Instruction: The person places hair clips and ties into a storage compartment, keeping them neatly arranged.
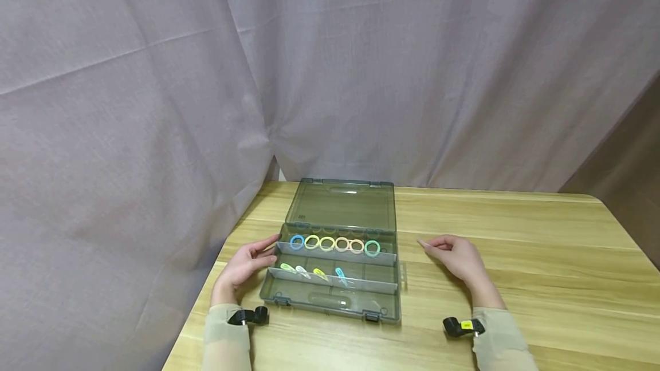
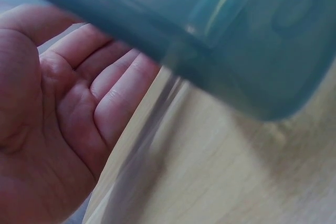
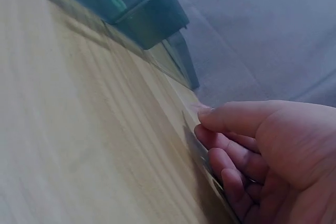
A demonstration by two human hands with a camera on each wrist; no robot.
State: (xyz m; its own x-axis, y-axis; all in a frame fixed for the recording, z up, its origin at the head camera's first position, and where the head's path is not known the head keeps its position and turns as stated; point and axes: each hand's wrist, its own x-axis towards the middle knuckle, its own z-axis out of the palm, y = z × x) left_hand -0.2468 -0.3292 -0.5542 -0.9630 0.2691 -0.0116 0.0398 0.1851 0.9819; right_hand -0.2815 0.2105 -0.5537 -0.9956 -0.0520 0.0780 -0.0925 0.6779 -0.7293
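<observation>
A translucent grey-green organizer box (image 1: 330, 296) lies with its lid (image 1: 342, 205) swung back. Several coloured rings (image 1: 312, 241) stand in a row at the rear divider. Along the front divider are several hair clips: light green (image 1: 287, 268), white (image 1: 302, 271), yellow (image 1: 320, 274) and blue (image 1: 341, 276). My left hand (image 1: 247, 262) rests against the box's left side, thumb and fingers at its wall; part of the fingers hides behind the box in the left wrist view. To the right of the box, my right hand (image 1: 459, 257) pinches a small pale pink piece (image 1: 421, 243), its kind unclear.
The wooden table (image 1: 541, 268) extends to the right of the box and in front of it. Grey curtains (image 1: 361, 73) hang behind and to the left. Black wrist cameras (image 1: 256, 316) sit on both sleeves. A latch tab (image 1: 404, 275) sticks out at the box's right side.
</observation>
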